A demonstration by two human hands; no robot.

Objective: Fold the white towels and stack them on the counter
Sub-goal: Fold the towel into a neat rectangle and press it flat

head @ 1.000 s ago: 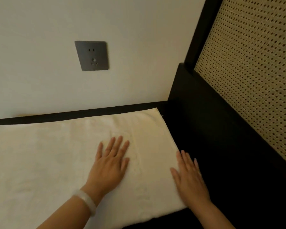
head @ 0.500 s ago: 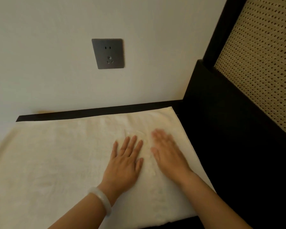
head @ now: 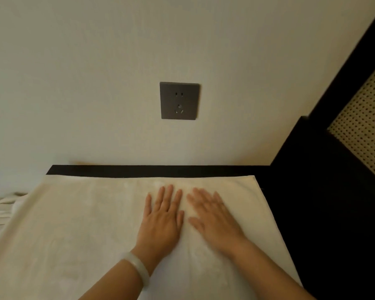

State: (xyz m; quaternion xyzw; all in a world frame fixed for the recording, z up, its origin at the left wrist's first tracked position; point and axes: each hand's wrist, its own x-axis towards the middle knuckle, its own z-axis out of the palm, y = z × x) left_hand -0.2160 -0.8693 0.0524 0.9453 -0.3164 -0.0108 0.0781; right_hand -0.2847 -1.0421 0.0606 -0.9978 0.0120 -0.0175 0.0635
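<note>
On dark counter [head: 156,169] below wall socket [head: 179,100]: white towel [head: 85,224] spread flat, far edge just short of wall, right edge beside black cabinet side [head: 312,180]. Left hand [head: 161,221], pale bangle [head: 139,267] on wrist, lies flat on towel below socket, fingers straight, gripping nothing. Right hand [head: 214,219] flat just beside it, slightly blurred, fingers spread, palm down on cloth. Bunched white cloth [head: 2,208] left of towel. Woven cane panel [head: 364,135] far right of socket.

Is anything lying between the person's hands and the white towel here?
Nothing visible does. The left hand and right hand both rest flat, fingers straight, directly on the white towel spread over the dark counter.
</note>
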